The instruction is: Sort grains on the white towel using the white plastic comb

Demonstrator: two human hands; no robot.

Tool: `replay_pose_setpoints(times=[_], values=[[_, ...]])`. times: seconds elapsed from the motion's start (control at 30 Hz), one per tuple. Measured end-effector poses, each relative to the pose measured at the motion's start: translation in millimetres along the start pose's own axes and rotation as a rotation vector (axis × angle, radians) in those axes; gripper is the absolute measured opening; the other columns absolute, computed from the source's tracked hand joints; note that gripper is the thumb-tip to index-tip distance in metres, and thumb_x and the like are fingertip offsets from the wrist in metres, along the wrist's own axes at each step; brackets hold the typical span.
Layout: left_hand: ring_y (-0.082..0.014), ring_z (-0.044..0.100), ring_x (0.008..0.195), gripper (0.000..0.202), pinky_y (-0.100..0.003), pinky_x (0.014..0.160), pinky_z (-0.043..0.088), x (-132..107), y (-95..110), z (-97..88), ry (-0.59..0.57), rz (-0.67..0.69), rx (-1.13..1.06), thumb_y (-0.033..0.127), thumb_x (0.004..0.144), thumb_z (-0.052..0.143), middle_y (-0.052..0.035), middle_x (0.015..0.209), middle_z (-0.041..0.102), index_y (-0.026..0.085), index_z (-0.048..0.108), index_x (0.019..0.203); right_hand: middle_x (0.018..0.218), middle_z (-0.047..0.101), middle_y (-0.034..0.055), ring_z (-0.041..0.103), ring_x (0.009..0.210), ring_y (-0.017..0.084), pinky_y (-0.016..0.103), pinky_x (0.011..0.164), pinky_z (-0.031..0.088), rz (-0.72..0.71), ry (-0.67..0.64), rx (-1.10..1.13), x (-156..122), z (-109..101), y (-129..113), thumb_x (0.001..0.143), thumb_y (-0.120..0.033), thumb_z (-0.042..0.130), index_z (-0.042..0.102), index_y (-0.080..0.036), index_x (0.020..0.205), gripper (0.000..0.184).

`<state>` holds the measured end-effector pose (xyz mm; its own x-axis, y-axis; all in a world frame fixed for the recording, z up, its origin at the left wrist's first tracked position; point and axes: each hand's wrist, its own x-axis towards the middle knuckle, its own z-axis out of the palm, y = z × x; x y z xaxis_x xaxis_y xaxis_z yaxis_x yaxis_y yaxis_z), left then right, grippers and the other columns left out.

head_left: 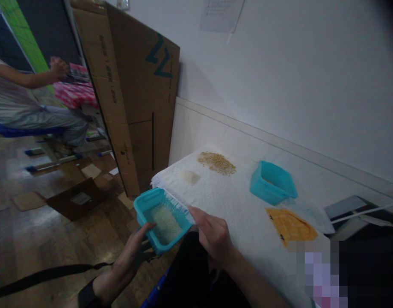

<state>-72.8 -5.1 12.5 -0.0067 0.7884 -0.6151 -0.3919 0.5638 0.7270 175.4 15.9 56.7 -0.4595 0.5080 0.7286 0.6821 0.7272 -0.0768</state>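
Observation:
A turquoise plastic tub [151, 199] with white rice [166, 222] in it is held tilted just below the table's front edge. My left hand [137, 246] grips its near left side, thumb over the rim and fingers underneath. Beside the tub's right corner, my right hand [214, 233] has its fingers closed at the fringed edge of the white cloth [222, 201]. The cloth's fringe hangs over the tub's far rim. On the cloth lie a small patch of white rice [190, 176] and a larger spread of tan beans or grains [217, 163].
A second turquoise tub [273, 182] stands toward the wall, near an orange-yellow cloth or packet [292, 224] and clear plastic. A tall cardboard box [141, 107] stands left of the table. Another person [26, 90] sits at far left; an opened carton [76, 199] lies on the floor.

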Motion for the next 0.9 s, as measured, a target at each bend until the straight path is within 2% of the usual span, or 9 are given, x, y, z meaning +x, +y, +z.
replay_pose_setpoints(times=[0.17, 0.3, 0.43, 0.53, 0.57, 0.63, 0.7, 0.77, 0.9], values=[[-0.0266, 0.074, 0.072, 0.045, -0.036, 0.064, 0.056, -4.6, 6.1, 5.7, 0.023, -0.028, 0.009, 0.045, 0.085, 0.072, -0.0087, 0.088, 0.076, 0.018, 0.062, 0.119, 0.125, 0.077, 0.0098, 0.077, 0.108, 0.018, 0.028, 0.095, 0.063, 0.04, -0.021, 0.002, 16.0, 15.4, 20.2, 0.091, 0.002, 0.051, 0.059, -0.02, 0.148, 0.061], [-0.0267, 0.074, 0.073, 0.047, -0.037, 0.068, 0.057, -5.1, 7.1, 4.6, 0.02, -0.03, 0.006, 0.048, 0.084, 0.072, -0.0083, 0.088, 0.076, 0.018, 0.062, 0.119, 0.123, 0.078, 0.0114, 0.076, 0.111, 0.019, 0.029, 0.098, 0.062, -0.019, -0.065, 0.017, 12.6, 19.9, 11.3, 0.093, 0.001, 0.05, 0.06, -0.017, 0.145, 0.056], [-0.0273, 0.075, 0.076, 0.05, -0.036, 0.067, 0.058, -0.5, 5.0, 1.2, 0.016, -0.016, -0.006, 0.049, 0.083, 0.074, -0.0093, 0.091, 0.077, 0.018, 0.062, 0.121, 0.121, 0.078, 0.0105, 0.075, 0.112, 0.017, 0.028, 0.095, 0.063, -0.069, -0.014, 0.074, 6.6, 10.0, 6.5, 0.093, 0.003, 0.043, 0.059, -0.017, 0.145, 0.058], [-0.0279, 0.076, 0.078, 0.052, -0.037, 0.068, 0.059, 1.9, 3.9, -1.2, 0.018, -0.033, -0.007, 0.048, 0.082, 0.075, -0.0125, 0.096, 0.079, 0.016, 0.063, 0.122, 0.118, 0.08, 0.0083, 0.08, 0.097, 0.016, 0.024, 0.087, 0.063, 0.049, 0.12, -0.018, 6.7, 2.8, 30.8, 0.097, -0.002, 0.046, 0.06, -0.02, 0.144, 0.052], [-0.0283, 0.076, 0.079, 0.053, -0.038, 0.069, 0.059, 2.3, 3.5, -2.2, 0.011, -0.037, -0.007, 0.049, 0.082, 0.076, -0.0133, 0.098, 0.079, 0.016, 0.063, 0.122, 0.111, 0.082, 0.0078, 0.081, 0.086, 0.016, 0.022, 0.08, 0.064, 0.128, 0.195, -0.094, 7.1, 1.4, 43.7, 0.099, -0.006, 0.049, 0.063, -0.021, 0.141, 0.046], [-0.029, 0.077, 0.081, 0.056, -0.039, 0.071, 0.06, 2.9, 1.9, -4.4, 0.004, -0.025, -0.014, 0.051, 0.082, 0.076, -0.0135, 0.101, 0.079, 0.017, 0.063, 0.124, 0.096, 0.083, 0.0078, 0.079, 0.068, 0.017, 0.022, 0.065, 0.061, 0.279, 0.252, -0.236, 7.6, 0.4, 71.3, 0.103, -0.018, 0.054, 0.067, -0.019, 0.135, 0.035], [-0.0288, 0.077, 0.081, 0.058, -0.039, 0.073, 0.06, 3.7, -0.3, -6.2, 0.001, -0.007, -0.02, 0.054, 0.083, 0.075, -0.0128, 0.102, 0.078, 0.018, 0.063, 0.126, 0.082, 0.082, 0.0069, 0.073, 0.052, 0.018, 0.022, 0.052, 0.055, 0.349, 0.246, -0.332, 7.2, 1.6, 95.0, 0.104, -0.024, 0.052, 0.07, -0.016, 0.131, 0.033], [-0.0282, 0.076, 0.079, 0.058, -0.04, 0.073, 0.061, 4.6, -2.5, -6.7, 0.009, -0.003, -0.019, 0.053, 0.083, 0.075, -0.0123, 0.1, 0.078, 0.018, 0.063, 0.126, 0.077, 0.08, 0.0075, 0.07, 0.048, 0.018, 0.023, 0.049, 0.052, 0.356, 0.199, -0.367, 5.6, 4.8, 109.4, 0.106, -0.025, 0.049, 0.072, -0.013, 0.126, 0.033], [-0.028, 0.076, 0.079, 0.052, -0.039, 0.072, 0.062, 6.9, -6.0, -5.1, 0.035, -0.006, -0.028, 0.048, 0.084, 0.076, -0.0112, 0.097, 0.078, 0.017, 0.063, 0.123, 0.081, 0.081, 0.0089, 0.074, 0.057, 0.018, 0.023, 0.054, 0.051, 0.3, 0.12, -0.355, -0.7, 12.5, 110.3, 0.106, -0.023, 0.046, 0.075, -0.014, 0.118, 0.033]])
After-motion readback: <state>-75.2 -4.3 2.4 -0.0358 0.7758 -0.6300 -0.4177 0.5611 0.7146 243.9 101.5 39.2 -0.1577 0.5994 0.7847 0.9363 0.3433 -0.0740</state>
